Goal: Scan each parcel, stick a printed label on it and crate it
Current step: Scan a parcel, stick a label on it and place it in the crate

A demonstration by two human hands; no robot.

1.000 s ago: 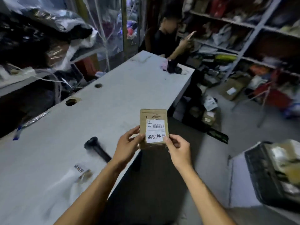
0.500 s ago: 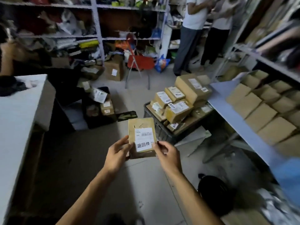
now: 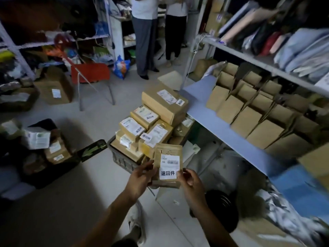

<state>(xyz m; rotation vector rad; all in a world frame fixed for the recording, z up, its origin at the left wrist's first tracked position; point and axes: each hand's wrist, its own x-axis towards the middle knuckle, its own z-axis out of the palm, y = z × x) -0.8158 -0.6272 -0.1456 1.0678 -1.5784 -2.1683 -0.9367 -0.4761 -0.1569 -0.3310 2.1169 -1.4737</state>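
Brown kraft card fills the grasp: the fingers [image 3: 148, 167] of the left hand [image 3: 140, 177] curl round the left edge of a flat parcel [image 3: 168, 154], while the right hand [image 3: 191, 180] pinches its lower right corner beside the white label [image 3: 169, 166] already stuck on its face. The parcel is held upright in the air, just in front of a dark crate [image 3: 122, 162] on the floor heaped with labelled boxes [image 3: 151, 120]. To the right, a blue shelf [image 3: 213, 122] carries rows of plain cartons [image 3: 249, 111].

Parcel [image 3: 167, 164] now nearer crate [image 3: 122, 162]
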